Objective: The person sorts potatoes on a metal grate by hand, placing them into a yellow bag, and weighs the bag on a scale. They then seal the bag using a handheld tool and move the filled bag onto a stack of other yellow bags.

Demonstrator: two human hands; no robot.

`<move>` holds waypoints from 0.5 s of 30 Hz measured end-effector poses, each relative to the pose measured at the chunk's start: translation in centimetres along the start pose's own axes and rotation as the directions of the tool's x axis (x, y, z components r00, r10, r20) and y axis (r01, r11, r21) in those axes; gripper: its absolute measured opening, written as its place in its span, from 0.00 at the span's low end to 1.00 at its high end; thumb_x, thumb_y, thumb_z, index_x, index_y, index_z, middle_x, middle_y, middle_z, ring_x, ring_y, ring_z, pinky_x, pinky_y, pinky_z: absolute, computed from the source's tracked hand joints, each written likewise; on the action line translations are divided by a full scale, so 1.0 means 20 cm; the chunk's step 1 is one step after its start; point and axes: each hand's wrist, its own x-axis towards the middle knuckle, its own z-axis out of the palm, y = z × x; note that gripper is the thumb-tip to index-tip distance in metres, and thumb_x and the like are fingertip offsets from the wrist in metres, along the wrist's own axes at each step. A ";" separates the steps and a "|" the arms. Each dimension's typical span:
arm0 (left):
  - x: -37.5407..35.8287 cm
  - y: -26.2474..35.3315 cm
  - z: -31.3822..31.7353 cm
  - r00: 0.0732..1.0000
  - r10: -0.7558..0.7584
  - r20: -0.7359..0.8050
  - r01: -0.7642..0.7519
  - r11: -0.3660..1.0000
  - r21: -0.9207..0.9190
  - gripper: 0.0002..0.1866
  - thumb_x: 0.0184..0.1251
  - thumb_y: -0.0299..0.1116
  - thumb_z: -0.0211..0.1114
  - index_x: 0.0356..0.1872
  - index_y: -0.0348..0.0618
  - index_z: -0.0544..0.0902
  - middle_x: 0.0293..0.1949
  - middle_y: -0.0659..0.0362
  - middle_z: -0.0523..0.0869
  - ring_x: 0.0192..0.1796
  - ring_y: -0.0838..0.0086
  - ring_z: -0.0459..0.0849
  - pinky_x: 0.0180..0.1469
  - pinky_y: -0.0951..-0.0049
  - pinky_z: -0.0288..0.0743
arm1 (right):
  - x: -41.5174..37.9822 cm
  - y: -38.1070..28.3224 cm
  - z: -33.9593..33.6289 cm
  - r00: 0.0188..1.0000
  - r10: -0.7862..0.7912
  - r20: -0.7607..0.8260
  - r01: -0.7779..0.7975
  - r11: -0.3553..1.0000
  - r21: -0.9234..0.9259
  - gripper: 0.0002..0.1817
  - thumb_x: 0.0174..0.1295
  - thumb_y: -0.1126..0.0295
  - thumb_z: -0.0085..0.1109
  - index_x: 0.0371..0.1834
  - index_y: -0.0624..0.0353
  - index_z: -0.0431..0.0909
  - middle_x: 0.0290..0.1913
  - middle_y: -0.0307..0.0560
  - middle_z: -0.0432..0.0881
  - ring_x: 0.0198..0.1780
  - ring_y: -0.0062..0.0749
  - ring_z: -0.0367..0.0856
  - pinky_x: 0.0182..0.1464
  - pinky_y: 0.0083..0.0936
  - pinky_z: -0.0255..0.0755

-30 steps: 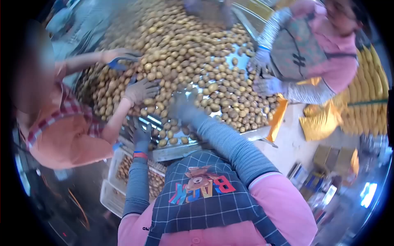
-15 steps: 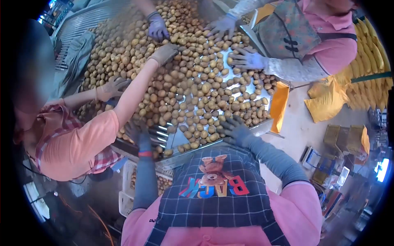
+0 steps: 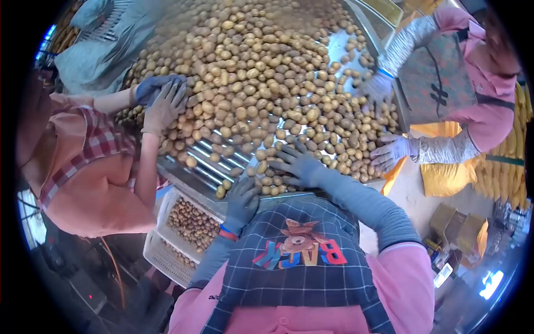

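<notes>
Many potatoes (image 3: 245,89) are spread over a metal sorting table (image 3: 172,170) with a slatted part near its front left. My left hand (image 3: 242,201), in a dark grey glove, is at the front edge beside a few potatoes, its fingers somewhat apart and pointing up the table. My right hand (image 3: 299,167), gloved the same way, lies spread palm down on potatoes right of the slats. Neither hand is closed round a potato.
At the left, a co-worker's two gloved hands (image 3: 162,106) touch the potatoes. Another co-worker's gloved hands (image 3: 385,150) are at the right edge. White crates (image 3: 161,220) of small potatoes stand below the table. Yellow sacks (image 3: 445,177) lie at the right.
My left hand has moved right and back toward my body, off the slats. My right hand has shifted slightly left. The left co-worker's hands have come together; the view has shifted.
</notes>
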 end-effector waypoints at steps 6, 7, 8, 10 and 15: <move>-0.05 -0.25 -0.15 0.828 -0.418 -0.375 0.543 0.765 0.346 0.39 0.61 0.38 0.66 0.73 0.44 0.63 0.71 0.38 0.65 0.72 0.42 0.62 0.73 0.49 0.54 | -0.12 0.45 0.02 0.973 0.229 -0.024 -0.228 0.940 -0.255 0.27 0.66 0.50 0.53 0.68 0.41 0.68 0.72 0.43 0.67 0.72 0.45 0.64 0.76 0.56 0.45; -0.03 -0.22 -0.13 0.834 -0.410 -0.370 0.534 0.770 0.350 0.39 0.61 0.38 0.66 0.73 0.44 0.63 0.71 0.38 0.65 0.72 0.42 0.62 0.73 0.49 0.54 | -0.09 0.50 -0.04 0.953 0.304 -0.001 -0.296 0.927 -0.230 0.24 0.66 0.52 0.55 0.64 0.44 0.73 0.69 0.48 0.70 0.69 0.47 0.68 0.74 0.56 0.50; 0.02 -0.14 -0.08 0.842 -0.512 -0.170 0.537 0.824 0.180 0.40 0.61 0.41 0.67 0.74 0.43 0.62 0.70 0.38 0.64 0.71 0.42 0.62 0.73 0.49 0.54 | -0.02 0.54 -0.06 0.868 0.474 -0.150 -0.482 0.876 -0.023 0.20 0.66 0.54 0.55 0.57 0.47 0.77 0.63 0.49 0.74 0.63 0.47 0.72 0.68 0.52 0.58; 0.10 -0.03 0.08 0.940 -0.330 -0.089 0.340 0.929 0.147 0.37 0.61 0.48 0.65 0.71 0.44 0.67 0.63 0.36 0.71 0.65 0.41 0.69 0.67 0.48 0.61 | 0.14 0.51 -0.08 0.623 0.650 -0.436 -0.553 0.759 0.342 0.14 0.64 0.59 0.55 0.47 0.53 0.81 0.52 0.51 0.81 0.53 0.47 0.78 0.57 0.46 0.69; 0.58 -0.11 -0.03 0.861 -0.284 -0.421 0.265 0.958 -0.106 0.18 0.65 0.37 0.63 0.51 0.34 0.81 0.47 0.42 0.84 0.53 0.50 0.81 0.58 0.57 0.71 | 0.25 0.06 0.15 0.869 0.471 -0.150 -0.471 0.881 0.037 0.33 0.59 0.43 0.53 0.69 0.36 0.69 0.75 0.61 0.56 0.74 0.70 0.52 0.72 0.68 0.42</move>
